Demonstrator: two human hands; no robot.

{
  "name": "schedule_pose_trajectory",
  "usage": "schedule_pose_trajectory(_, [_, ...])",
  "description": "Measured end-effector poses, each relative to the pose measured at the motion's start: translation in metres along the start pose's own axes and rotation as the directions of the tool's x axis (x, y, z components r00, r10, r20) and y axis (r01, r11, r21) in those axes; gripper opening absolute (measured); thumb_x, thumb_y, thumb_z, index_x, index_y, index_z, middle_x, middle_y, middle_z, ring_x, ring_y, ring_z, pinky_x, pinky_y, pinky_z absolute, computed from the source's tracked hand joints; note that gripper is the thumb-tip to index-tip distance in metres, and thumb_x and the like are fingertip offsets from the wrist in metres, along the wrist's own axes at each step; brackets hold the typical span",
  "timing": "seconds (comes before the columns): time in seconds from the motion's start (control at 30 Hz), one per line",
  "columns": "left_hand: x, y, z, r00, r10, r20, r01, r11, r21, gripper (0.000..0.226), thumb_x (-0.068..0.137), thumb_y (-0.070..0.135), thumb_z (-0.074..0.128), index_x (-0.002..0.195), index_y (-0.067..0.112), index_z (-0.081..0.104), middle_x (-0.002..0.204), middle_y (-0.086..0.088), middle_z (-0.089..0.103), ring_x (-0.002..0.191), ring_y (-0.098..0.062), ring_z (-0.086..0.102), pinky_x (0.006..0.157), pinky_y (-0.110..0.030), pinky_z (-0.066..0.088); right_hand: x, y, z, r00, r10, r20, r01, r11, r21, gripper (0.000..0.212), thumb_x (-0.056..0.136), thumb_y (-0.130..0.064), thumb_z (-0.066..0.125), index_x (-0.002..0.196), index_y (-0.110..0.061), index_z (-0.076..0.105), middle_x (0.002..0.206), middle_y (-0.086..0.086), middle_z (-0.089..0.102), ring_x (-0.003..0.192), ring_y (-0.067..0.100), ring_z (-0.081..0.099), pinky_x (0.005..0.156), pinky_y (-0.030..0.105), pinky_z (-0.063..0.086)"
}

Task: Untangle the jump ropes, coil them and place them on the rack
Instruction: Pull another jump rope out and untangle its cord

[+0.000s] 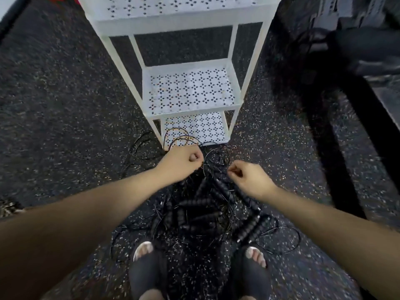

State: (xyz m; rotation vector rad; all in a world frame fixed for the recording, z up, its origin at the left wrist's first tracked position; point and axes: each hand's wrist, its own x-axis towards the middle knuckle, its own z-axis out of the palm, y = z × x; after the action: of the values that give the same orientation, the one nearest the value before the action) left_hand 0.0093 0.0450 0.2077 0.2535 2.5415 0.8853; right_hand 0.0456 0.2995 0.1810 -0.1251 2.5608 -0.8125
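Note:
A tangled heap of black jump ropes (201,211) with ribbed black handles and thin cords lies on the floor between my feet and the rack. My left hand (184,160) is closed in a fist around several thin cord loops that arc up in front of the rack's lowest shelf. My right hand (244,176) pinches a thin cord at the top of the heap, fingers closed. The white three-tier metal rack (194,105) with perforated shelves stands just beyond my hands; its shelves hold nothing.
The floor is dark speckled rubber (65,105). A black equipment frame (337,137) runs along the right side. My feet in black open-toed slippers (149,271) stand at the bottom. Loose cords trail left (138,146) and right (287,237) of the heap.

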Motion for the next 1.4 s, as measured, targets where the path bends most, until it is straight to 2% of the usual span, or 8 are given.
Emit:
schedule_pose_trajectory(0.17, [0.036,-0.032,0.059,0.997,-0.019,0.076,0.011,0.994,0.109,0.013,0.099,0.021,0.062,0.101,0.028,0.073,0.085,0.013,0.073,0.07,-0.001,0.064,0.069,-0.024,0.049,0.038,0.043,0.05,0.994,0.11,0.026,-0.108,0.992,-0.069,0.017,0.109,-0.032,0.059,0.104,-0.024,0.073,0.096,-0.003,0.077,0.082,0.017,0.074,0.079,0.039,0.064])
schedule_pose_trajectory(0.37, [0.065,-0.064,0.101,0.994,-0.079,0.074,0.069,0.99,0.127,0.015,0.095,0.017,0.065,0.105,0.028,0.069,0.088,0.014,0.069,0.082,-0.008,0.065,0.083,-0.032,0.057,0.079,0.072,0.095,0.985,0.147,0.089,-0.133,0.979,-0.152,0.019,0.106,-0.037,0.064,0.113,-0.02,0.068,0.105,0.003,0.075,0.08,0.022,0.073,0.078,0.037,0.062])
schedule_pose_trajectory(0.53, [0.073,-0.081,0.132,0.996,-0.088,0.023,0.087,0.995,0.048,0.024,0.093,0.017,0.07,0.115,0.027,0.067,0.102,0.012,0.062,0.09,-0.011,0.063,0.089,-0.036,0.057,0.101,0.079,0.128,0.98,0.176,0.091,-0.148,0.956,-0.254,0.046,0.1,-0.046,0.068,0.132,-0.013,0.059,0.123,0.013,0.068,0.114,0.034,0.065,0.086,0.039,0.056])
schedule_pose_trajectory(0.7, [0.072,-0.091,0.153,0.998,-0.047,0.042,0.044,0.998,0.053,0.037,0.088,0.02,0.075,0.123,0.03,0.066,0.113,0.012,0.058,0.108,-0.011,0.06,0.099,-0.038,0.054,0.108,0.083,0.144,0.982,0.181,0.056,-0.168,0.968,-0.189,0.052,0.09,-0.038,0.075,0.137,-0.017,0.065,0.133,0.009,0.061,0.122,0.034,0.062,0.097,0.042,0.056])
schedule_pose_trajectory(0.87, [0.074,-0.086,0.155,0.994,0.094,0.046,-0.103,0.967,0.233,0.066,0.085,0.031,0.078,0.145,0.038,0.051,0.142,0.014,0.045,0.135,-0.015,0.042,0.112,-0.04,0.038,0.096,0.089,0.139,0.986,0.152,-0.061,-0.154,0.988,-0.028,0.036,0.088,-0.031,0.078,0.118,-0.018,0.065,0.111,0.002,0.064,0.1,0.027,0.066,0.081,0.039,0.054])
schedule_pose_trajectory(1.07, [0.074,-0.071,0.154,0.971,0.229,-0.065,-0.202,0.937,0.284,0.063,0.083,0.036,0.08,0.14,0.041,0.055,0.158,0.01,0.035,0.148,-0.018,0.029,0.115,-0.046,0.03,0.067,0.089,0.117,0.964,0.037,-0.262,0.025,0.973,0.228,0.031,0.086,-0.019,0.083,0.11,-0.025,0.067,0.103,-0.013,0.061,0.089,-0.004,0.059,0.076,0.006,0.038])
schedule_pose_trajectory(1.23, [0.09,-0.069,0.14,0.953,0.245,-0.18,-0.204,0.954,0.217,0.012,0.093,0.035,0.074,0.102,0.03,0.069,0.134,0.013,0.057,0.133,-0.014,0.044,0.11,-0.048,0.036,0.046,0.08,0.096,0.93,-0.115,-0.348,0.207,0.949,0.239,0.029,0.093,-0.018,0.082,0.117,-0.025,0.068,0.112,-0.015,0.066,0.103,0.002,0.065,0.09,0.02,0.05])
schedule_pose_trajectory(1.4, [0.093,-0.082,0.123,0.987,0.1,-0.123,-0.093,0.994,0.063,0.024,0.107,0.044,0.059,0.089,0.028,0.061,0.088,0.012,0.065,0.096,-0.017,0.06,0.095,-0.048,0.049,0.036,0.067,0.074,0.932,-0.046,-0.36,0.19,0.907,0.376,0.028,0.098,-0.024,0.08,0.121,-0.028,0.064,0.108,-0.016,0.074,0.097,0.009,0.07,0.086,0.027,0.054])
